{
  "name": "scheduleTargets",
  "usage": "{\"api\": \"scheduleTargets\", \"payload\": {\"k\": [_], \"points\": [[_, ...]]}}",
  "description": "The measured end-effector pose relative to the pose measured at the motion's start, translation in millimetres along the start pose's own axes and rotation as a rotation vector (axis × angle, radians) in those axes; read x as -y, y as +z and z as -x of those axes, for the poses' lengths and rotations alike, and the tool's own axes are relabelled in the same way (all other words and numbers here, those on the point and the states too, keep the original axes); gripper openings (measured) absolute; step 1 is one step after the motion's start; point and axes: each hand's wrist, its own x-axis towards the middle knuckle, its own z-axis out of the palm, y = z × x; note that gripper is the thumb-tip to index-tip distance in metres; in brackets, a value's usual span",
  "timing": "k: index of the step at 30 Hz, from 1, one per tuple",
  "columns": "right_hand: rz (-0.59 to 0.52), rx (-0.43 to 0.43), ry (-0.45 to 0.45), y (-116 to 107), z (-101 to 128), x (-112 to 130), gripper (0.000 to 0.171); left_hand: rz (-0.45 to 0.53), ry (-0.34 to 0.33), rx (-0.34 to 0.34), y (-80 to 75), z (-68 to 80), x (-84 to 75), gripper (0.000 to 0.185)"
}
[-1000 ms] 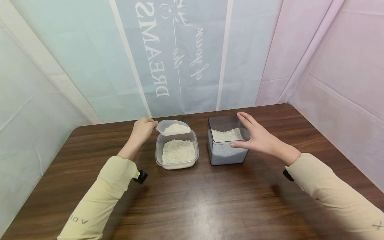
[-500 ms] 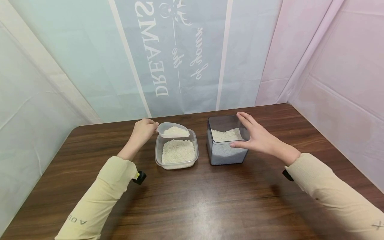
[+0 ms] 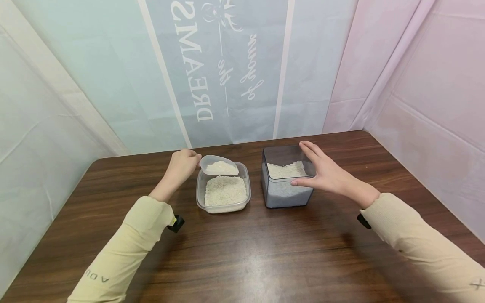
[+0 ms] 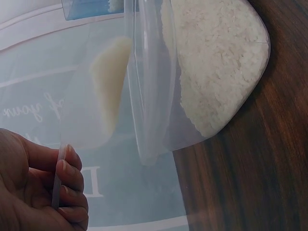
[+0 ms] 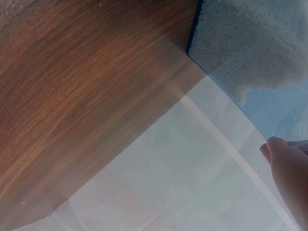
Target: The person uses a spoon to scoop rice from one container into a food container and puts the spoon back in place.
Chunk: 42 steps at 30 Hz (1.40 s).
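Scoop [image 3: 219, 165] loaded with rice is held level above clear tub [image 3: 223, 202], handle pinched in left hand [image 3: 181, 164], keeping grains from spilling. Grey bin [image 3: 286, 198] just beside is steadied by right hand [image 3: 326, 174], fingers straight against its wall, on desk [image 3: 242, 252].

My left hand [image 3: 181, 165] holds a clear plastic scoop of rice [image 3: 219, 165] over the back rim of the low clear rice-filled tub [image 3: 223, 189], blocking that tub's 12 o'clock side. At its 3 o'clock, past a narrow gap, stands the taller smoky square rice-holding canister [image 3: 285, 179], my right hand [image 3: 322, 170] against its right wall. The dark wooden table [image 3: 242, 252] lies open from 5 to 7 o'clock, and the tent walls [image 3: 235, 71] close off 12.
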Motion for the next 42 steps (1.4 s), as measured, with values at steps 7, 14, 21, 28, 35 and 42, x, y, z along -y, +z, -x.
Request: {"api": "scheduleTargets", "payload": {"k": [7,14,21,28,35,42], "points": [[0.002,0.001,0.002,0,0,0,0.102,-0.014,-0.007,0.004,-1.1,1.3,-3.1,0.036],[-0.005,0.006,0.007,-1,0,0,0.102,-0.038,-0.006,0.001,-2.7,0.9,-5.0,0.039],[-0.006,0.022,0.014,-1,-1,1,0.102,-0.066,-0.001,-0.003,-4.0,1.4,-7.0,0.041],[-0.007,0.028,0.020,-2,0,2,0.102,-0.115,0.047,-0.020,-5.7,2.8,-9.3,0.042],[-0.007,0.019,0.011,0,-1,0,0.102,-0.171,0.082,-0.054,-6.4,3.7,-11.5,0.041],[-0.003,0.021,0.012,-1,-1,1,0.102,-0.200,0.093,-0.073,-8.9,2.7,-17.4,0.040]]}}
